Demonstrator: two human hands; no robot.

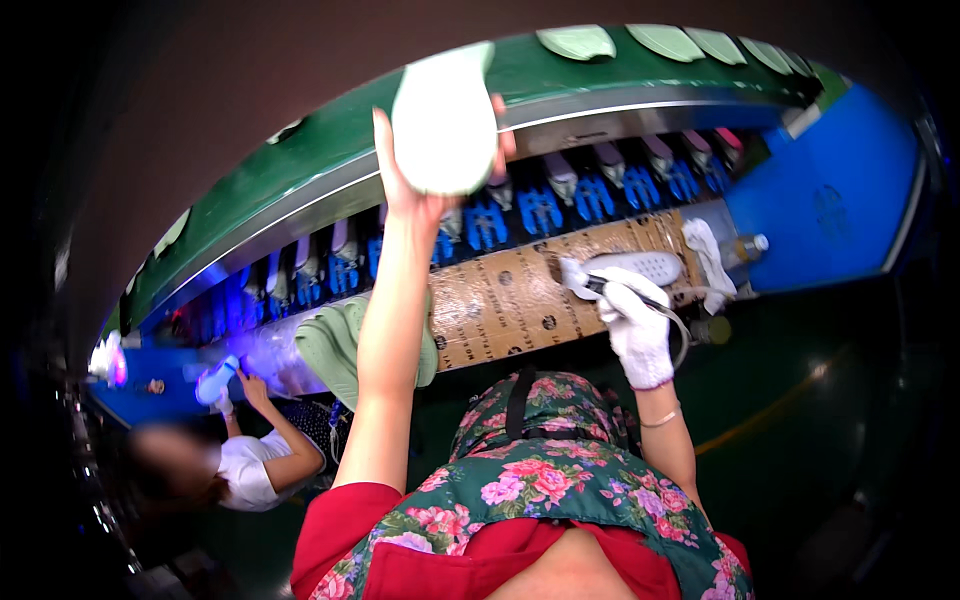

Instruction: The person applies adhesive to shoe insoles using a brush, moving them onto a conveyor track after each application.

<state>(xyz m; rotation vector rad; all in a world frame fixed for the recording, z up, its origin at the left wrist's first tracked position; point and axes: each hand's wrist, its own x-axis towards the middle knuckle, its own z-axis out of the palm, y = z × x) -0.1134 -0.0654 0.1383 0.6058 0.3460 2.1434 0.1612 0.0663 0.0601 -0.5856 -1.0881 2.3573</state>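
My bare left hand (412,200) is raised over the machine's front rail, its thumb and fingers round a pale green sole-shaped piece (443,125). That piece is held upright, its wide end in the palm. In a white knitted glove, my right hand (638,335) is closed on a dark hand tool (597,284), whose exact kind I cannot make out. The tool lies close to a grey perforated sole-shaped piece (645,268) on the cardboard-covered ledge. Beside my left forearm, several green sole-shaped pieces (328,345) lie stacked.
A green conveyor belt (340,130) carries more pale green pieces (665,42). Below it runs a row of blue clamps (540,212). A white cloth (708,262) hangs over the ledge at the right, near a blue panel (830,190). At the left a co-worker (265,470) holds a similar piece.
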